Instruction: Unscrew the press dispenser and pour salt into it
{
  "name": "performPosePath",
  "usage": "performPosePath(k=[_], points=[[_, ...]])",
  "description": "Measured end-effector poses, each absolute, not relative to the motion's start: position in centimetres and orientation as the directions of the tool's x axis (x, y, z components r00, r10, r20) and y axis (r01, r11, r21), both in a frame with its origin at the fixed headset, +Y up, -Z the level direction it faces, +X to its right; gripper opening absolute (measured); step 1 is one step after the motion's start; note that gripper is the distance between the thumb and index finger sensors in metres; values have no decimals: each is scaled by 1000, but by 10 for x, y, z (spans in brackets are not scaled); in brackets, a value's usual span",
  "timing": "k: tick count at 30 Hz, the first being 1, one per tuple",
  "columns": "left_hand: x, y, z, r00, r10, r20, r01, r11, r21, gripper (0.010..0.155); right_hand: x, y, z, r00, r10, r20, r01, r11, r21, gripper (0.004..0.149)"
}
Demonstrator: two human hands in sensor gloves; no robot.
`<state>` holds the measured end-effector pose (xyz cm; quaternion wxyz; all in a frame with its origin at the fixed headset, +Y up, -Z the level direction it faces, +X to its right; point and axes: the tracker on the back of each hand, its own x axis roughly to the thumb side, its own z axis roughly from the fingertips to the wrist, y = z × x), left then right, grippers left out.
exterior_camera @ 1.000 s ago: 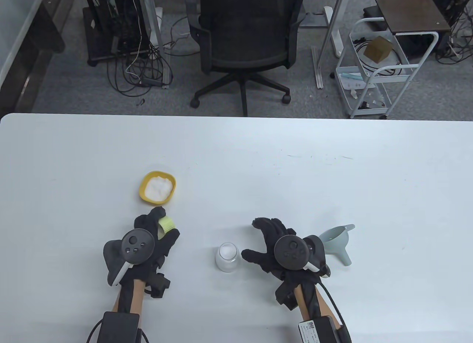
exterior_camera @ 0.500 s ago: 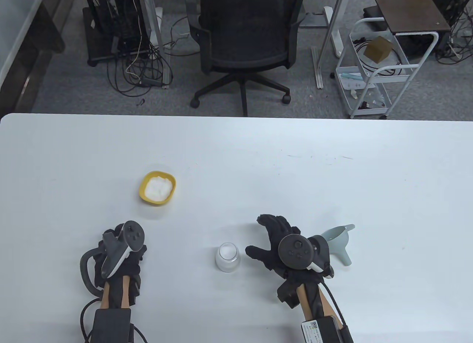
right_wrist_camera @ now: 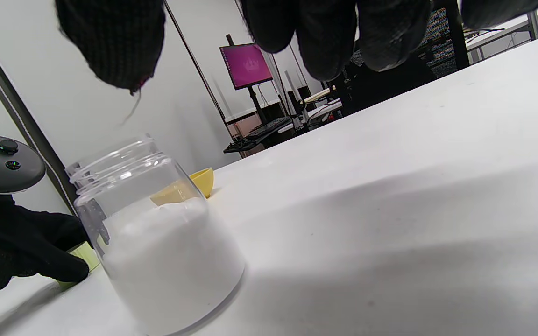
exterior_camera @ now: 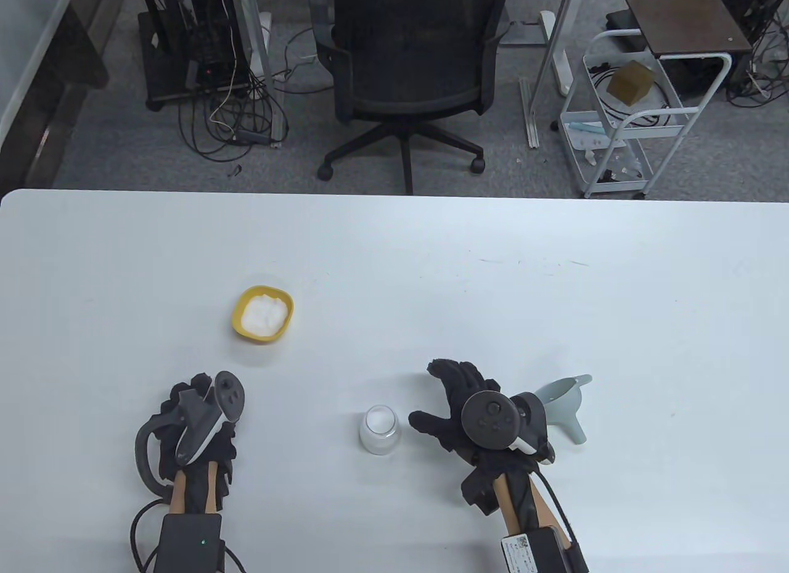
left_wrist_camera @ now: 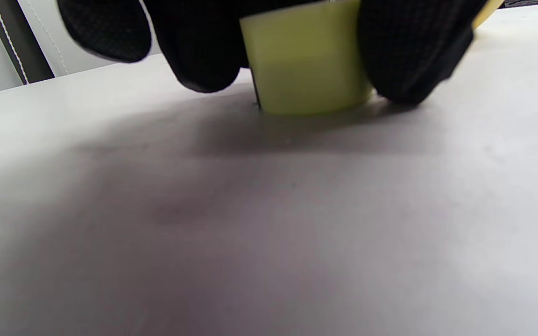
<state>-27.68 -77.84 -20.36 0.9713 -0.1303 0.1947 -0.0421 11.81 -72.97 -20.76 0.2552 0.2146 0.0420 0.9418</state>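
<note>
White desk (exterior_camera: pixel 555 301) carrying open salt-filled jar (exterior_camera: pixel 380 429), yellow-green cap (left_wrist_camera: pixel 306 70) being pinched against it by left hand (exterior_camera: pixel 197 422), right hand (exterior_camera: pixel 468 406) being held spread beside jar.

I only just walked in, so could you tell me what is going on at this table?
A person in sensor gloves is refilling a press dispenser with salt. The left hand grips the pale green dispenser top, which sits on the table. The open jar, part-filled with salt, stands uncapped between the hands. The right hand hovers open beside it, holding nothing. The yellow dish of salt and the funnel are untouched.
</note>
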Motion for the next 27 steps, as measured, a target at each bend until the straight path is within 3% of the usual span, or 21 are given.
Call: performPosePath(k=[5,9,15,19,22,27], points=[[-277,-774,-203,931,-73,-357,-38,955,-294,106,118,-729,-208,-781,493,384,-458,-870,184,91],[-273,-765,-203,945,57,-323,-152,949,-277,112,117,-729,-207,-786,484,386,-451,-875,178,91],[-277,-748,-222,894,315,-319,-379,911,-162,97,112,-724,-204,-785,469,405,-442,-882,164,90],[-291,-745,-253,748,512,-422,-605,788,-116,90,110,-721,-203,-780,467,415,-448,-881,150,90],[-300,-748,-277,659,563,-499,-699,703,-129,85,112,-720,-204,-769,487,414,-468,-870,153,90],[-307,-756,-302,610,517,-600,-724,671,-157,81,114,-720,-204,-770,490,409,-475,-868,145,88]])
